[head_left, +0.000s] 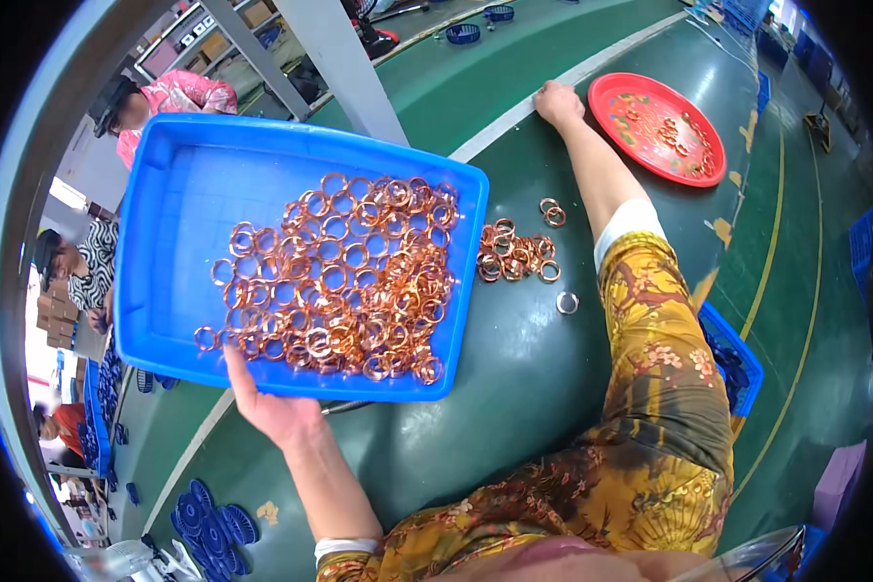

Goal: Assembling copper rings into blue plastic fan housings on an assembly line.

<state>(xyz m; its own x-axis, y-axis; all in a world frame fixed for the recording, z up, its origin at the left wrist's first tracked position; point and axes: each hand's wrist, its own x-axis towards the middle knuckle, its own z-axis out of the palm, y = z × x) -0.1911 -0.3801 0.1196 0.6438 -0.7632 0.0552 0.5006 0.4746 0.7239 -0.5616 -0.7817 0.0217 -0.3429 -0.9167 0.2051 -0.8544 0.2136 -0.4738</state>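
A large blue plastic tray point(189, 262) holds a heap of shiny copper-coloured rings point(359, 272), thickest toward its right side. At the tray's near edge is my left hand point(279, 415). One digit reaches over the rim beside a ring, and the other fingers are hidden under the tray, so the hand grips it. My right arm stretches far forward. Beside the white line, my right hand point(559, 103) has its fingers curled closed; anything inside them is hidden. Just right of it lies a round red tray point(640, 160) with some rings in it. Loose rings point(514, 254) lie on the green surface right of the blue tray.
A silvery ring point(566, 303) lies apart on the green surface point(514, 339). Blue slotted plastic parts point(209, 524) sit at lower left. A blue crate point(737, 364) stands beyond my right sleeve. A grey post point(344, 68) rises behind the blue tray. Other people point(170, 102) are at the left.
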